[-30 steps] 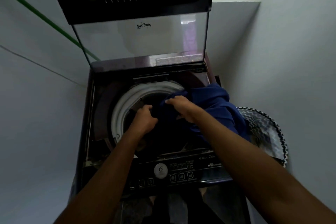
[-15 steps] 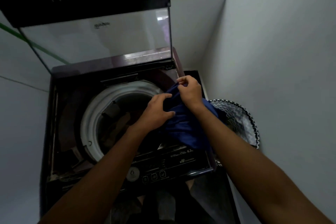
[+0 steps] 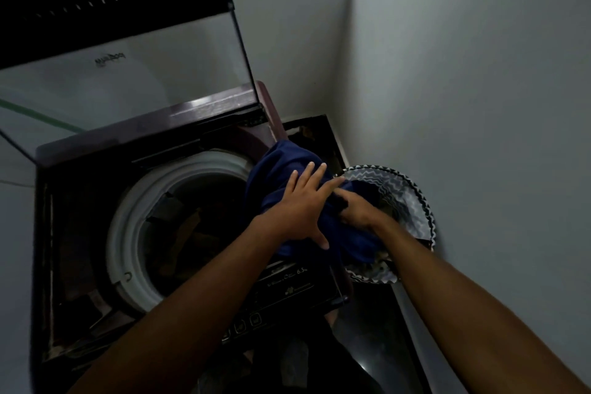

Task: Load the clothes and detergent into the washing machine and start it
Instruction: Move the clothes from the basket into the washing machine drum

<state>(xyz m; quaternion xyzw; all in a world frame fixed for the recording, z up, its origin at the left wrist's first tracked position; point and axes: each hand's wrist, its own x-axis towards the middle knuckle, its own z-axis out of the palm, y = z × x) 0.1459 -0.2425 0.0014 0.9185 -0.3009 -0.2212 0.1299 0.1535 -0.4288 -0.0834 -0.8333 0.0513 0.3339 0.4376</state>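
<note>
- The left hand (image 3: 299,208) lay flat, fingers spread, on a blue garment (image 3: 287,169) at centre frame.
- The right hand (image 3: 358,209) gripped the same cloth beside it.
- The garment hung over the right edge of the washing machine (image 3: 96,169), between the drum (image 3: 134,227) and a patterned basket (image 3: 412,198).
- The lid (image 3: 128,73) stood raised, upper left.

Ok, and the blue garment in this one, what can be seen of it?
The blue garment is dark navy, soft-looking cloth, bunched and folded, its type unclear. It lies draped over the washing machine's right rim, between the drum opening and the patterned laundry basket, hanging partly over the control panel. The left hand rests on it with fingers spread flat; the right hand has its fingers buried in the cloth, so its grip is hidden.
</note>
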